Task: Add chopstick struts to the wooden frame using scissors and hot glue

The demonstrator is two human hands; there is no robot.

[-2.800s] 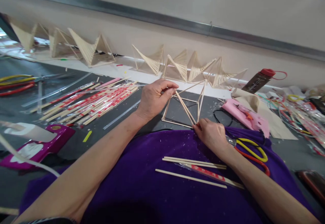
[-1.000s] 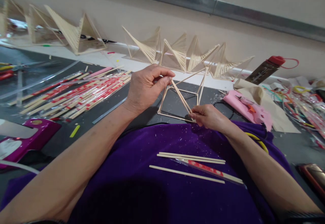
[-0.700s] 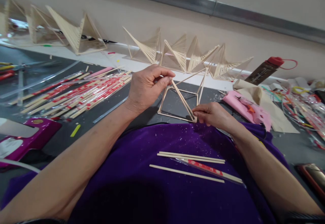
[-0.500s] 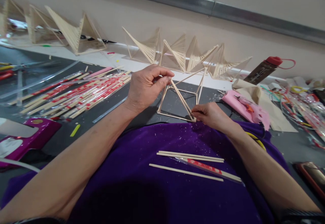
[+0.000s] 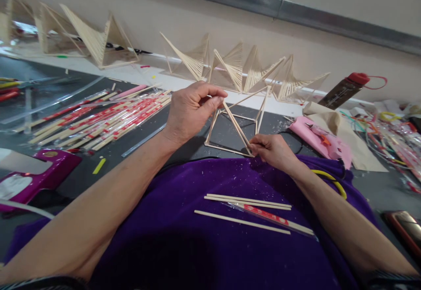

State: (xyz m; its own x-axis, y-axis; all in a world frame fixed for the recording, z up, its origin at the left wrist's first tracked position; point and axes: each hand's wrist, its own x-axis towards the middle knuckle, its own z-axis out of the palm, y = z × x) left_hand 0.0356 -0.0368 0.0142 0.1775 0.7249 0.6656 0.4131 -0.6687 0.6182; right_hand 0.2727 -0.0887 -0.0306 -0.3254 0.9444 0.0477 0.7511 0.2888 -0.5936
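Observation:
A frame of thin wooden sticks [image 5: 226,151] stands on the grey table in front of me. With thumb and forefinger, my left hand [image 5: 194,110] pinches the top of a slanting wooden chopstick [image 5: 237,126] at the frame's upper left corner. The stick's lower end meets the front right corner, where my right hand [image 5: 271,149] closes its fingertips; they hide the joint. Loose chopsticks [image 5: 243,222] lie across the purple cloth [image 5: 171,237] on my lap, beside a red-printed wrapped pair [image 5: 266,214].
Wrapped chopsticks [image 5: 108,119] are heaped at the left. Several finished stick models [image 5: 189,58] line the wall. A dark bottle with a red cap [image 5: 345,89] stands at back right, near pink material [image 5: 319,139]. A magenta device [image 5: 55,171] sits at near left, a phone [image 5: 403,228] at right.
Both hands keep their hold on the stick and the frame's corner. The whole view has shifted slightly; otherwise hardly anything differs.

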